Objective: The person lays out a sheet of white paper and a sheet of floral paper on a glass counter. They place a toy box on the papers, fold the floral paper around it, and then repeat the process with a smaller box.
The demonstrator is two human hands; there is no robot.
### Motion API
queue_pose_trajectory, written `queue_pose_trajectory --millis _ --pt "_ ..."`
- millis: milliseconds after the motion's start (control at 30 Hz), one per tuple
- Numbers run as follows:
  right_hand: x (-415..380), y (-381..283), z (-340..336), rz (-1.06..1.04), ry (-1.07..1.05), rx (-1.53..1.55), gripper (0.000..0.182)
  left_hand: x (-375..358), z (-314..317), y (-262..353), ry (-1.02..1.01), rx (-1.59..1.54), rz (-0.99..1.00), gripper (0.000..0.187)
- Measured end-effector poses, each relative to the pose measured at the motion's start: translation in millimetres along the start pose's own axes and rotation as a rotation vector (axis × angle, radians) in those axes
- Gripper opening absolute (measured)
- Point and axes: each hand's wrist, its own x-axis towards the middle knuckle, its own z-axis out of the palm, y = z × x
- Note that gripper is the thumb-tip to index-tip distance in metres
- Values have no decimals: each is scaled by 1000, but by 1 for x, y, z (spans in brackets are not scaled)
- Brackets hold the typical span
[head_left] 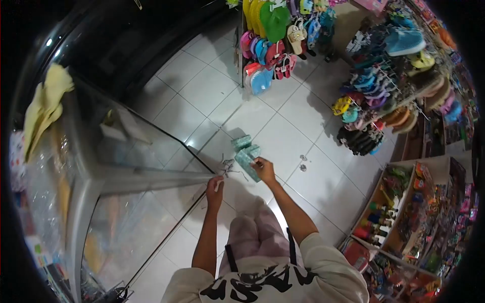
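My left hand (pixel 214 187) is beside the lower corner of the glass display case (pixel 156 179), its fingers curled. A small pale bit shows at its fingertips, too small to name. My right hand (pixel 263 168) is over a long green patterned box (pixel 247 165), thumb and fingers brought together. Whether it grips the box or something small above it is hidden. Two shorter green boxes or pieces, one nearer (pixel 253 150) and one farther (pixel 241 142), lie close by. Thin dark strips (pixel 227 164) are scattered on the tiles between my hands.
Small crumpled bits (pixel 303 163) lie on the white tiled floor (pixel 275 132) to the right. Racks of colourful sandals (pixel 275 22) hang ahead, with more sandals (pixel 371 86) at the right. Shelves of bottles and small goods (pixel 379 222) stand at the lower right. A yellow cloth-like item (pixel 48 103) rests on the case.
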Motion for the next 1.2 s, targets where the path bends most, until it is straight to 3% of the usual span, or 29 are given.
queue_pose_trajectory --millis 200,367,567,633,767,900,1033,1067,1133,1200 --pt "58 104 94 30 -61 93 19 27 40 -99 70 67 -108 16" --pt "81 195 156 -6 -184 -110 20 47 49 -166 88 81 -143 16" --pt "88 274 204 25 -126 -161 14 51 49 -225 60 153 -121 18" --pt "81 265 201 -83 -114 -186 29 51 51 -217 33 180 -121 17" --pt "51 189 149 -56 -191 -249 39 45 58 -162 4 231 -133 18" --pt "-9 126 85 -19 -204 -291 42 30 57 -90 -130 253 29 22" --pt "-63 48 11 -32 -200 -383 45 1 54 -2 -171 512 336 26" --pt "-71 35 -4 -18 -220 -368 54 -7 55 20 -185 543 303 29" --pt "-89 -27 -34 3 -151 -570 67 -25 55 73 -234 728 456 28" --pt "-97 -63 -60 -70 -45 -483 81 -35 54 107 -323 725 482 22"
